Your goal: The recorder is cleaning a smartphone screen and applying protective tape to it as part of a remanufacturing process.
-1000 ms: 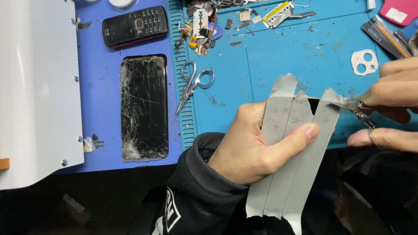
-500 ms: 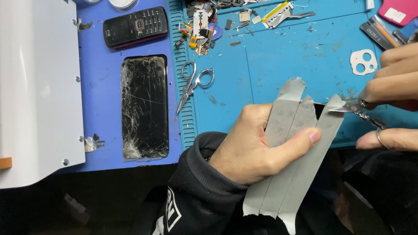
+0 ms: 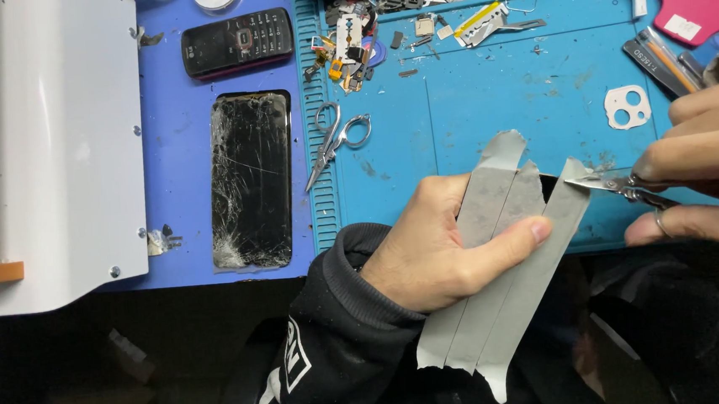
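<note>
Blue repair mats (image 3: 488,117) cover the bench in front of you, a darker blue strip on the left and a lighter one under your hands, with a white machine housing (image 3: 44,148) filling the far left edge. Your left hand (image 3: 439,251) holds a grey sheet of overlapping tape strips (image 3: 500,276) out over the near edge of the mat, thumb pressed across its face and the other fingers curled behind, so the sheet is pinched firmly and slants from upper right down toward your lap. Your right hand (image 3: 703,169) is closed round the handles of small scissors (image 3: 620,184), whose tips sit right at the upper right edge of the sheet; whether the blades are parted or shut is too small to tell. By the look of it you are trimming or slitting the top edge of the strips. A clean cut calls for the sheet held taut and flat, with your left thumb well clear of the blade line, since it lies near the tips. On the mat beyond lie a phone with a shattered screen (image 3: 250,180), a small keypad phone (image 3: 237,42), a second pair of scissors (image 3: 337,140), a white camera-lens frame (image 3: 627,107) and a scatter of small parts (image 3: 414,12) along the far edge.
</note>
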